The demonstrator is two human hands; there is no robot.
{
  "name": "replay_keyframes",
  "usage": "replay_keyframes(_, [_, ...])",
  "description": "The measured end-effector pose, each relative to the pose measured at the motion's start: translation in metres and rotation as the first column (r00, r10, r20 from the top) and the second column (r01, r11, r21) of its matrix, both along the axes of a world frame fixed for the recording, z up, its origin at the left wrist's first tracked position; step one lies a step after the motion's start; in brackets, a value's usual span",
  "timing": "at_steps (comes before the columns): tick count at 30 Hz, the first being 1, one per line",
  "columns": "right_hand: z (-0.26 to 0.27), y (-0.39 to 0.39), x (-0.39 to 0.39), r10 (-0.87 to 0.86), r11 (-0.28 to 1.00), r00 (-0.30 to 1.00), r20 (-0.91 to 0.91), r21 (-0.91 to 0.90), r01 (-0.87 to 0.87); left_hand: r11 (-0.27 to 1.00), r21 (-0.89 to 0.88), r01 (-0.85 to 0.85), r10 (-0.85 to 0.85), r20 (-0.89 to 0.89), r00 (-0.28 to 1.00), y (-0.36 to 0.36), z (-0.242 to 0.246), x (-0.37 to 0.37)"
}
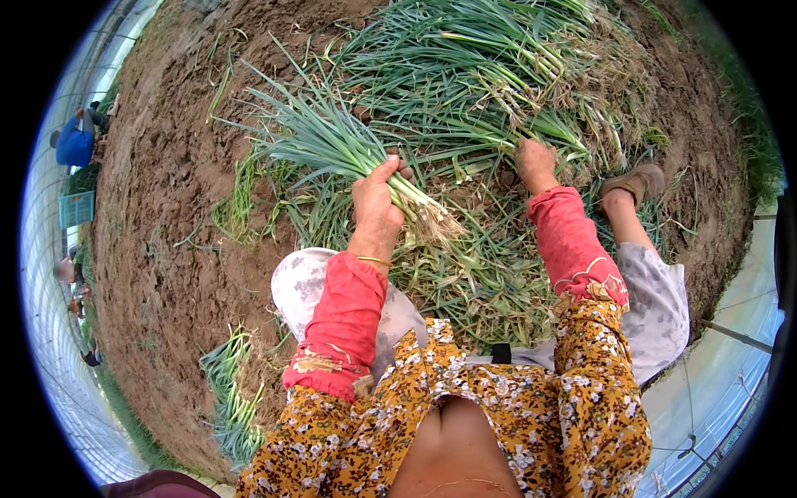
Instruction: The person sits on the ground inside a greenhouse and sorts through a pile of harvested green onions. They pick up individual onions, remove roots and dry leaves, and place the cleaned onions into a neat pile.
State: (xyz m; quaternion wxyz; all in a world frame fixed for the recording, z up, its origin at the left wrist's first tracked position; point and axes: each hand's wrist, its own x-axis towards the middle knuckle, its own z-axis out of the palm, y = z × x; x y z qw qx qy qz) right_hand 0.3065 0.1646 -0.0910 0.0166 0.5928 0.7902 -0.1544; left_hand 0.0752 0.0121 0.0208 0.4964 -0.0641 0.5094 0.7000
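My left hand grips a bunch of green onions round the pale stems. Its leaves point to the upper left and its stringy roots to the lower right. At the near edge of a large heap of green onions, my right hand is closed about the base of some stems, its fingertips partly hidden. Between my legs, loose leaves and stripped peelings cover the soil.
Another pile of green onions lies at lower left on brown soil. My shoe is beside the heap's roots. At far left are a person in blue, a teal crate and others near the plastic greenhouse wall.
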Motion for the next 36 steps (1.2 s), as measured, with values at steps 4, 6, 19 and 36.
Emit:
replay_keyframes(4, [0.044, -0.028, -0.011, -0.488, 0.76, 0.669, -0.56, -0.65, 0.01, 0.998, -0.034, 0.054, -0.054, -0.01, 0.998, -0.003, -0.003, 0.004])
replay_keyframes(6, [0.066, -0.053, -0.017, -0.649, 0.641, 0.443, -0.618, -0.758, -0.12, 0.988, -0.062, 0.139, -0.142, -0.043, 0.989, -0.003, -0.003, 0.011])
replay_keyframes(19, [0.089, -0.133, -0.05, -0.904, 0.348, 0.104, -0.416, -0.853, -0.389, 0.879, 0.006, 0.477, -0.471, -0.153, 0.869, -0.007, 0.006, 0.03])
replay_keyframes(36, [0.101, -0.162, 0.017, -0.947, 0.277, -0.3, -0.117, -0.772, -0.572, 0.983, -0.027, 0.183, -0.185, -0.162, 0.969, 0.002, -0.011, 0.002])
